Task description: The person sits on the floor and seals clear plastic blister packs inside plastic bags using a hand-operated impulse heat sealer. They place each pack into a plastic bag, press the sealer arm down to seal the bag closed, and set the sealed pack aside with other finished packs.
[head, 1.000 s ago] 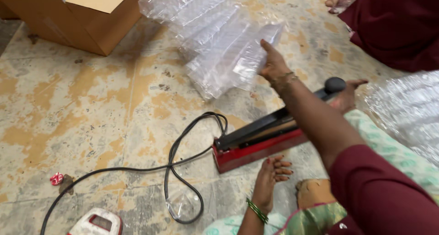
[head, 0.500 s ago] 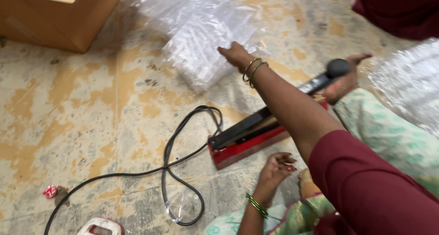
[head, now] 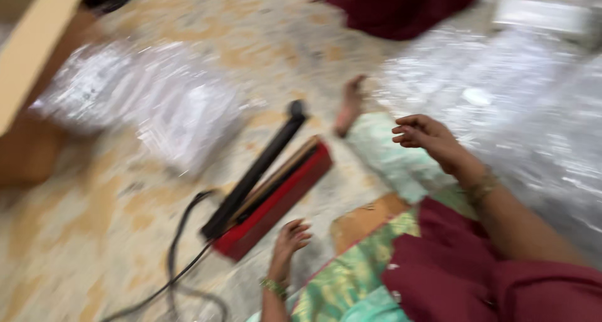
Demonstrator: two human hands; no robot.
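Note:
The view is blurred by motion. My right hand (head: 426, 137) hangs in the air over my green-clad leg, fingers loosely curled and holding nothing. My left hand (head: 290, 237) rests on the floor next to the near end of a red heat sealer (head: 276, 203) whose black arm (head: 257, 168) is raised. A pile of clear plastic packets (head: 157, 112) lies left of the sealer. More clear plastic (head: 501, 102) is heaped to the right, just beyond my right hand.
A cardboard box (head: 31, 77) stands at the far left. The sealer's black cord (head: 179, 259) loops over the floor at the bottom left. Another person in dark red clothing (head: 401, 5) sits at the top. My bare foot (head: 348, 105) points away beside the sealer.
My right hand has swung from the packet pile on the left over to the right, toward the other plastic heap. The camera has turned right. My left hand stays on the floor.

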